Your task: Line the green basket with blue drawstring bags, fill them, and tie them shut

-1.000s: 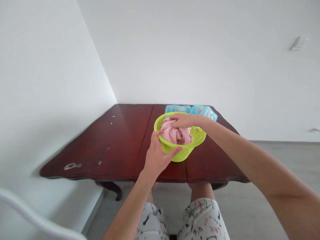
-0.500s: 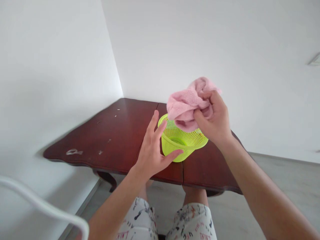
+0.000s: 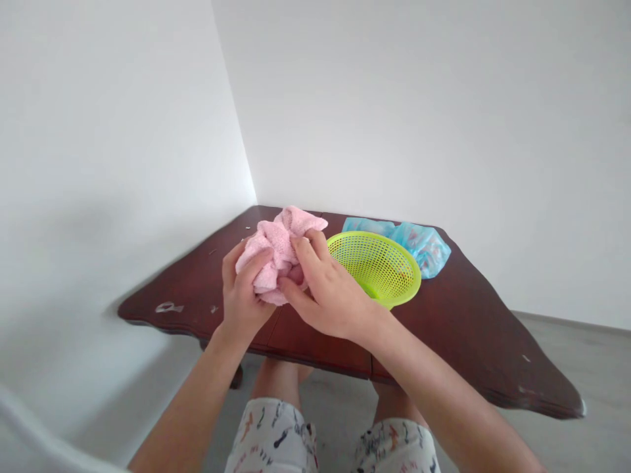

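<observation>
A crumpled pink towel (image 3: 279, 246) is held in the air over the table's near edge, left of the basket. My left hand (image 3: 242, 292) grips its lower left side with curled fingers. My right hand (image 3: 325, 289) clasps its right side, fingers wrapped over the cloth. The lime green mesh basket (image 3: 377, 266) stands on the dark red wooden table (image 3: 468, 322) just right of my hands, and nothing shows inside it.
A light blue plastic bag (image 3: 419, 243) lies behind the basket near the wall. White walls close in the table on the left and behind. A white chair rim (image 3: 29, 440) shows at the lower left. My knees in patterned shorts (image 3: 276, 440) are under the table edge.
My right hand lifted the pink towel out of the basket and brought it down to the left. My left hand let go of the basket and took hold of the towel.
</observation>
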A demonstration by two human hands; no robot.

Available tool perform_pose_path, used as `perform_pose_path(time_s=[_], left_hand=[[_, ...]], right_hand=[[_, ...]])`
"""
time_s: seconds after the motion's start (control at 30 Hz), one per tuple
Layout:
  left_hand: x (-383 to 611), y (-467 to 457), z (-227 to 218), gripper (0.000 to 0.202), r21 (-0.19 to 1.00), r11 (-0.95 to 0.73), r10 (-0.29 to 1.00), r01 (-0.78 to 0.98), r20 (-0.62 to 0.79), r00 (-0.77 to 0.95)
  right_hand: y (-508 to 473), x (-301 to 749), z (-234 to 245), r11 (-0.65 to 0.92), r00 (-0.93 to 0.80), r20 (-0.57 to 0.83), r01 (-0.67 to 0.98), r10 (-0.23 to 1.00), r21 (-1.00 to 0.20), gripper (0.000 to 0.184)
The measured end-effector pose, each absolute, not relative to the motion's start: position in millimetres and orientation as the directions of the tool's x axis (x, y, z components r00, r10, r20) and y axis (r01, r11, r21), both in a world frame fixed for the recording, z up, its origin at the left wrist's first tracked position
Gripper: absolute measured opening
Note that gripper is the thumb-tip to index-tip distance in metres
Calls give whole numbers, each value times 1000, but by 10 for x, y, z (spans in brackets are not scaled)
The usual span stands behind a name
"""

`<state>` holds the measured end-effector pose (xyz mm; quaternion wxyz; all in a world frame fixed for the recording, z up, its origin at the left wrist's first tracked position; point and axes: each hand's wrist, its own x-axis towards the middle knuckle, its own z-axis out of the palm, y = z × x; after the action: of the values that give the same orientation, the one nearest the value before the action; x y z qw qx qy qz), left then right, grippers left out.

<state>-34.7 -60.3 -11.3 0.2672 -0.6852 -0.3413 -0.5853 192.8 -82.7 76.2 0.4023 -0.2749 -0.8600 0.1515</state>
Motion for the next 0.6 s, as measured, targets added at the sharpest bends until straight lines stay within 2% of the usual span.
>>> perform_pose_path(time_s=[0.07, 0.13, 0.27, 0.33, 0.47, 0.6], left_hand=[[-520, -562, -138, 60, 58, -575, 210, 816, 975, 79], [-643, -473, -182, 58, 100, -502, 263, 859, 964, 41], [-804, -115, -370, 60, 219, -342, 396, 914, 915, -71], [-866, 131, -507, 64, 243, -287, 483, 927, 872, -79], [-930, 626, -757, 72, 185, -242, 650, 953, 759, 18], [-895, 1023, -926, 74, 96, -245, 740, 965, 661, 122]], right_hand=[[-905, 1944, 632, 812, -511, 631, 378, 584, -446, 61], [-1049, 2007, 467, 828, -490, 668, 365, 559, -425, 68], [-1487, 2269, 8, 862, -421, 752, 257, 506, -437, 57], [-1720, 2448, -294, 841, -348, 768, 291, 537, -457, 53], [-2052, 2898, -969, 708, -122, 748, 450, 652, -544, 41], [-2217, 3447, -1495, 569, 138, 721, 523, 678, -635, 27]])
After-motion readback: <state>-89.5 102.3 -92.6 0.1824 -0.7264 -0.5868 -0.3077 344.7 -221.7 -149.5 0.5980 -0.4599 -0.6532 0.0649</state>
